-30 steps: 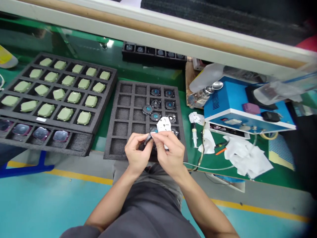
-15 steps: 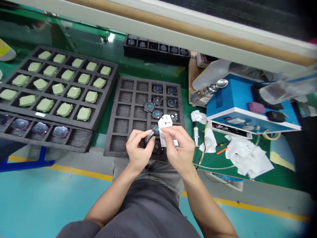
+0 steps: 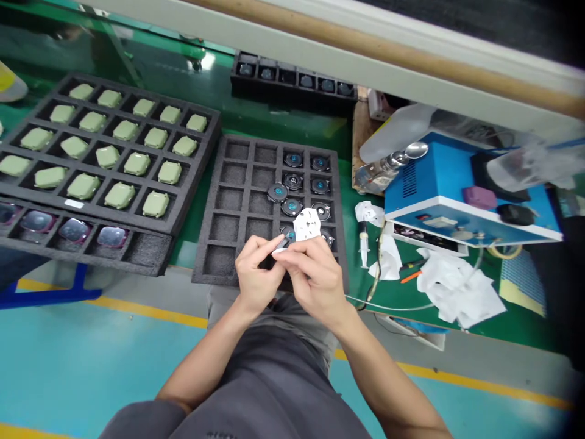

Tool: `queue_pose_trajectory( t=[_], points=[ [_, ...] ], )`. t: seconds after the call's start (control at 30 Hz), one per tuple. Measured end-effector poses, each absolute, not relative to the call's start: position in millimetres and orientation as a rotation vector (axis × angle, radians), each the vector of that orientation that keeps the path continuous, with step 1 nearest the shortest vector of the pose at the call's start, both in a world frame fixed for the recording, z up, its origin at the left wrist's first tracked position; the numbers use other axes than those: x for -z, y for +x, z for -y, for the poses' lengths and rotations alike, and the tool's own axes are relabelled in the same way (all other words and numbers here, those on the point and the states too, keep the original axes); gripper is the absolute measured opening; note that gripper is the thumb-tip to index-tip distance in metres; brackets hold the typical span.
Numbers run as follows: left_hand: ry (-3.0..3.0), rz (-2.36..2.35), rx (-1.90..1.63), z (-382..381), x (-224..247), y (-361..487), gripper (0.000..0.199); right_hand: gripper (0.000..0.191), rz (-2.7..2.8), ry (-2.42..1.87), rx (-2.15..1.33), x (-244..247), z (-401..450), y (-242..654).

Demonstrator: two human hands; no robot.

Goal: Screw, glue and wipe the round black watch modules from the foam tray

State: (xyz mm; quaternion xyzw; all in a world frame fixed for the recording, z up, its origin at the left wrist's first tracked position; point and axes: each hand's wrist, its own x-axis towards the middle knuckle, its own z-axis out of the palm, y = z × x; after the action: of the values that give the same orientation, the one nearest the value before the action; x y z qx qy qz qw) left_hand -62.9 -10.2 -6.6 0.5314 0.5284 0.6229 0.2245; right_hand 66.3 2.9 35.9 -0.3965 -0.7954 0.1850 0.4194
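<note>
My left hand pinches a small dark watch part by its edge, between thumb and fingers. A white wipe with dark spots is in my right hand, whose closed fingertips meet the watch part. Both hands are over the near side of a grey foam tray. Several round black watches occupy the tray's right columns. One loose round watch rests across a divider. My fingers hide most of the held part and the compartments beneath.
At left, a foam tray holds green square watch cases and purple-rimmed ones. A narrow black tray lies behind. On the right are a blue machine, a syringe, crumpled wipes and a thin tube.
My right hand has moved left with the wipe, up against the dark watch part. My left hand stays nearly in place, still pinching that part.
</note>
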Motion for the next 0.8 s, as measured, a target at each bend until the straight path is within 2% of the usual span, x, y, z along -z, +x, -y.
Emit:
queue_pose_trajectory(
  t=[0.2,0.43,0.6,0.7,0.8],
  points=[
    [1.491,-1.448,-1.754,11.7,6.2,-62.6,0.034,0.023,2.039,-0.944,-0.757,-52.9,-1.3,86.4],
    [1.492,-1.476,-1.729,10.6,5.3,-61.7,0.031,0.021,1.903,-1.107,-0.562,-50.5,-4.2,82.2],
    [1.406,-1.451,-1.66,11.2,4.1,-63.3,0.026,0.024,2.013,-0.986,-0.676,-47.4,0.4,72.6],
    [1.189,-1.352,-1.661,9.2,2.0,-61.3,0.017,0.019,1.832,-1.117,-0.677,-48.4,-2.5,84.5],
    [1.05,-1.254,-1.679,6.6,-0.1,-58.7,0.021,0.017,1.669,-1.237,-0.625,-48.5,-4.4,92.7]
  ],
)
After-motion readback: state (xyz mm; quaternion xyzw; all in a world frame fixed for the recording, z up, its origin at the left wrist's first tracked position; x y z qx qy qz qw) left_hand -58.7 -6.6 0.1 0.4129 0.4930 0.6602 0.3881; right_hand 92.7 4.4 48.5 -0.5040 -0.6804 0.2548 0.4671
